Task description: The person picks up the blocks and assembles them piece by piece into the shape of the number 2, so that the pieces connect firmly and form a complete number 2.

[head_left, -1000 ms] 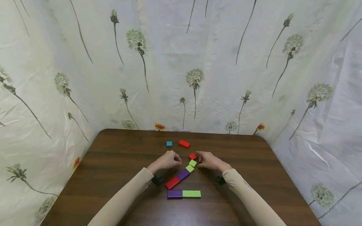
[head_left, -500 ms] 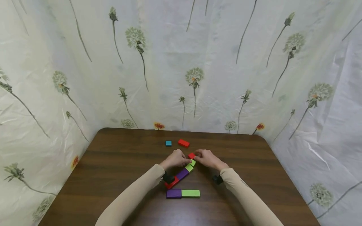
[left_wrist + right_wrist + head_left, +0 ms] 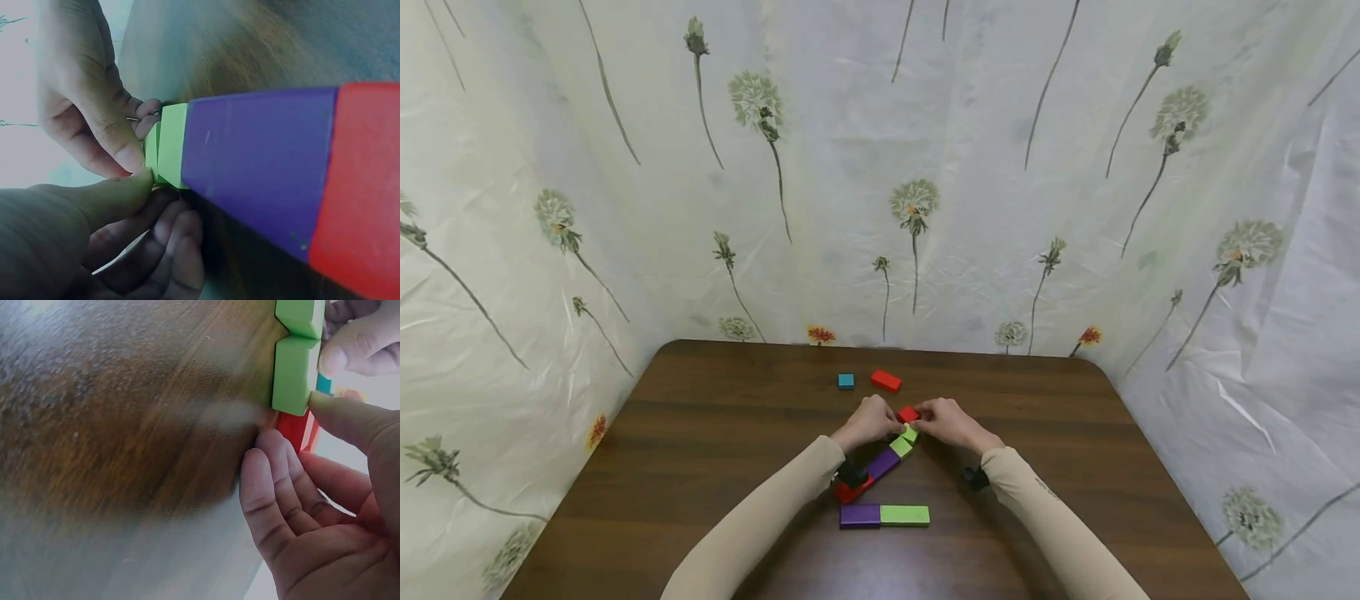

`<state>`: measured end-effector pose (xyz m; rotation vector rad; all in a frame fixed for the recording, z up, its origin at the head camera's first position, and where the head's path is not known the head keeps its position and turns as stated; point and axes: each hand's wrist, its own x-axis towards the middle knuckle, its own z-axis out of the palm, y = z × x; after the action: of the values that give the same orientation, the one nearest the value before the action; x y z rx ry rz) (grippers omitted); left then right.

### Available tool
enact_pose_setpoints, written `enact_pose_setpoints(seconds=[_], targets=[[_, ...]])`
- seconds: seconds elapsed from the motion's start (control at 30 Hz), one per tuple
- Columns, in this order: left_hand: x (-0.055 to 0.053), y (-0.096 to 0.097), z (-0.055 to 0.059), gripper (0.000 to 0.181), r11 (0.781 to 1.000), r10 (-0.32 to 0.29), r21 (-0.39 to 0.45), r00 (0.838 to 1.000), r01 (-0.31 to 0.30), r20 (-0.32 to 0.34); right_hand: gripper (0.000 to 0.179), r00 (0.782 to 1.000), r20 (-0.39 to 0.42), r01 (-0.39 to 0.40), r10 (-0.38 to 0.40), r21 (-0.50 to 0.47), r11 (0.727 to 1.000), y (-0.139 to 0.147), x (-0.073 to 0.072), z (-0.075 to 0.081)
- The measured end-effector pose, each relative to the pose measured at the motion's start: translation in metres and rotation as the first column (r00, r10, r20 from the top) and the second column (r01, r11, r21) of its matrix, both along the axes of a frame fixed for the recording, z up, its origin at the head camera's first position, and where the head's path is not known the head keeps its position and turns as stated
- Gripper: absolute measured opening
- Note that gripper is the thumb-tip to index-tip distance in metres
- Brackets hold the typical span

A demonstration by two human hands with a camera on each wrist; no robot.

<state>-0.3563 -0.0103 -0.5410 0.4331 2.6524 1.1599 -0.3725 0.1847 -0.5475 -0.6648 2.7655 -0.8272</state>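
In the head view a bent row of blocks runs over the table: a long red block (image 3: pixel 853 490), a purple block (image 3: pixel 883 463), a green block (image 3: pixel 901 447), a second green block (image 3: pixel 910 432) and a small red block (image 3: pixel 907 413). At the row's far end my left hand (image 3: pixel 868 421) pinches the second green block from the left, its thumb on that block (image 3: pixel 295 375). From the right, my right hand (image 3: pixel 951 422) holds the small red block with a forefinger against it and its thumb touching the green corner. Both hands' fingers are bent; some contacts are hidden.
A blue block (image 3: pixel 846 381) and a loose red block (image 3: pixel 886 380) lie beyond the hands. Nearer me, another purple block (image 3: pixel 860 517) and a long green block (image 3: pixel 905 516) lie end to end. A flower-printed curtain (image 3: pixel 820 250) surrounds the wooden table (image 3: pixel 1037 392).
My left hand has moved right to the row's far end. My right hand has lowered its fingers onto the small red block and the green block beside it. The blocks look barely shifted.
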Motion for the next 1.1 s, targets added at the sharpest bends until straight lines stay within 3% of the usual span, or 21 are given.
enact_pose_setpoints(seconds=[0.3,0.67,0.8,0.93,1.1], targets=[[-0.001,-0.001,-0.003,0.022,1.000,0.017,0.001,1.000,-0.017,-0.026,0.031,1.000,0.011,-0.029,0.029,0.023,0.999,-0.003,-0.002,0.002],[-0.001,-0.002,-0.002,0.029,1.000,0.023,0.006,1.000,-0.023,0.002,0.036,0.999,0.004,-0.048,0.048,0.030,0.998,-0.003,-0.005,0.003],[-0.001,-0.007,0.002,0.036,0.999,0.013,0.034,0.999,-0.015,0.050,0.037,0.997,-0.061,-0.043,0.044,0.023,0.999,-0.002,-0.003,0.004],[-0.001,-0.014,0.004,0.032,0.999,0.002,0.047,0.997,-0.006,0.078,0.035,0.985,-0.164,-0.046,0.051,0.040,0.998,-0.001,0.000,0.007],[-0.001,-0.018,0.002,0.029,0.998,0.009,0.053,0.995,-0.015,0.101,0.036,0.973,-0.217,-0.044,0.073,0.136,0.990,-0.006,0.011,0.019]])
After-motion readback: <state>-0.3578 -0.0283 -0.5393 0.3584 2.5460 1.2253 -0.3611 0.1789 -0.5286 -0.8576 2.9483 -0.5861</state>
